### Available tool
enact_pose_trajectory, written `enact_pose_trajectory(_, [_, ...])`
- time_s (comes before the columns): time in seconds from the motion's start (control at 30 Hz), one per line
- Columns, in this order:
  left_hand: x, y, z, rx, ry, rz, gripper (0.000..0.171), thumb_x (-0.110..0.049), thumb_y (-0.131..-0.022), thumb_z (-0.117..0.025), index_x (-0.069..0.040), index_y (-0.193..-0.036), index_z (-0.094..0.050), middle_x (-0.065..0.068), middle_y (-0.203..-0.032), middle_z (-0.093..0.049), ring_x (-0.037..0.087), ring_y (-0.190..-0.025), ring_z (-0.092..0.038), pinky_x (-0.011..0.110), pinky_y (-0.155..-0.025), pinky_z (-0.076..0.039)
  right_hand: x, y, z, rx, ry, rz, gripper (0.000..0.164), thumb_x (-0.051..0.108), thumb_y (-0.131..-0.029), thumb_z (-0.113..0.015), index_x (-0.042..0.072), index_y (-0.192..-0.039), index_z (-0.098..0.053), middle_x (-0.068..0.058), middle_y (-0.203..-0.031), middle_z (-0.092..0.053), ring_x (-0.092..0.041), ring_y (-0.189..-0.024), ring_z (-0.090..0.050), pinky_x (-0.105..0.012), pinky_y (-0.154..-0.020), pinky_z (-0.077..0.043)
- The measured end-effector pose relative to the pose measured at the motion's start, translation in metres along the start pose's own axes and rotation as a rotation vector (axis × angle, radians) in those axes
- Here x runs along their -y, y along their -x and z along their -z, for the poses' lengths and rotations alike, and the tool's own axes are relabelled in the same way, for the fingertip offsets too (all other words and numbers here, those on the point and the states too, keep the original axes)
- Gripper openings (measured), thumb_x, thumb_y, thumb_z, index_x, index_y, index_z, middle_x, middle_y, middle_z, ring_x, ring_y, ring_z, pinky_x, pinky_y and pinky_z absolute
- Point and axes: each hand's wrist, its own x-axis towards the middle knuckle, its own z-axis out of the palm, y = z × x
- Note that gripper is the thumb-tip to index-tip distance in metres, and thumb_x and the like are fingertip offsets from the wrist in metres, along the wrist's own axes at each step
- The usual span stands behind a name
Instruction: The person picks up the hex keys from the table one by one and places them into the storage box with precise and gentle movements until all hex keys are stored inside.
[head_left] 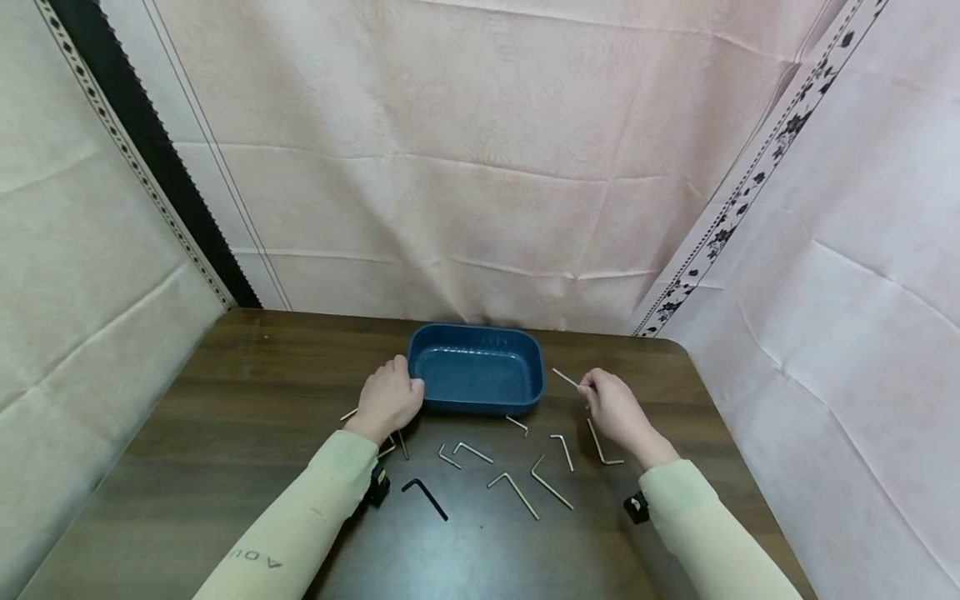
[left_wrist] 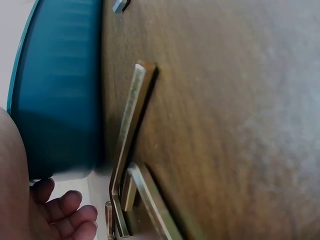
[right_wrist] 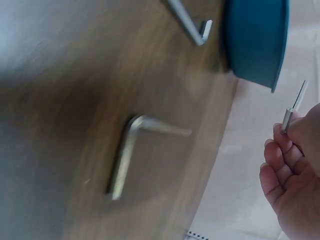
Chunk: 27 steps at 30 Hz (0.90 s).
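Observation:
My left hand (head_left: 389, 398) grips the front left corner of a deep blue plastic tray (head_left: 474, 409), thumb at the rim and the other fingers down along its side. To the right of the tray, my right hand (head_left: 617, 406) pinches a silver hex key (right_wrist: 287, 120) between thumb and index finger. Its long arm points toward the tray. Below that hand lies a brass-coloured hex key (right_wrist: 125, 155). Several more overlap near my left wrist, one of them a long brass-coloured hex key (left_wrist: 131, 115). The inside of the tray shows bare blue.
In front of the tray several loose hex keys lie spread over the brown wooden table (head_left: 247, 467), among them a black hex key (head_left: 426, 497) and a long brass-coloured hex key (head_left: 551, 485). Pale cloth (head_left: 480, 208) hangs behind the table's far edge.

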Motion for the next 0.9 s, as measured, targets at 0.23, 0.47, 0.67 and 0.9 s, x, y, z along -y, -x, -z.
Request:
enact_pose_trajectory(0.23, [0.0,0.0,0.005,0.045,-0.011,-0.02,0.046,-0.03,-0.097,-0.037,0.006,-0.124,-0.044,0.02,-0.113,-0.054,0.035,-0.098,-0.054,0.051,-0.091,-0.042,0.018,-0.012,-0.002,-0.01,-0.059,0.009,0.006,0.008,-0.095,-0.059,0.005,-0.09,-0.059,-0.001,-0.076,-0.054,-0.02,-0.071,-0.051,-0.039,-0.071,-0.043])
enact_pose_trajectory(0.47, [0.009,0.0,0.02,0.12,-0.088,-0.104,0.064,-0.047,-0.1,-0.036,0.007,-0.135,-0.042,0.023,-0.128,-0.049,0.039,-0.117,-0.044,0.055,-0.101,-0.032,0.031,-0.02,-0.006,-0.02,-0.053,0.046,0.006,0.007,-0.095,-0.06,0.006,-0.089,-0.059,-0.001,-0.079,-0.055,-0.023,-0.077,-0.051,-0.04,-0.075,-0.043])
enact_pose_trajectory(0.67, [0.016,0.001,0.015,0.102,-0.08,-0.124,0.048,-0.036,-0.098,-0.036,0.003,-0.122,-0.049,0.017,-0.115,-0.05,0.033,-0.105,-0.044,0.05,-0.095,-0.032,0.043,-0.029,-0.009,-0.011,-0.054,0.065,0.008,0.01,-0.095,-0.061,0.007,-0.088,-0.058,0.0,-0.077,-0.054,-0.022,-0.076,-0.051,-0.038,-0.074,-0.042])
enact_pose_trajectory(0.9, [0.01,0.002,0.007,0.007,-0.125,-0.125,0.036,-0.028,-0.095,-0.036,0.0,-0.109,-0.051,0.014,-0.106,-0.05,0.031,-0.096,-0.041,0.048,-0.09,-0.032,0.057,-0.04,-0.016,0.022,-0.041,0.087,0.007,0.011,-0.095,-0.061,0.008,-0.09,-0.058,-0.001,-0.082,-0.056,-0.022,-0.08,-0.051,-0.039,-0.076,-0.044])
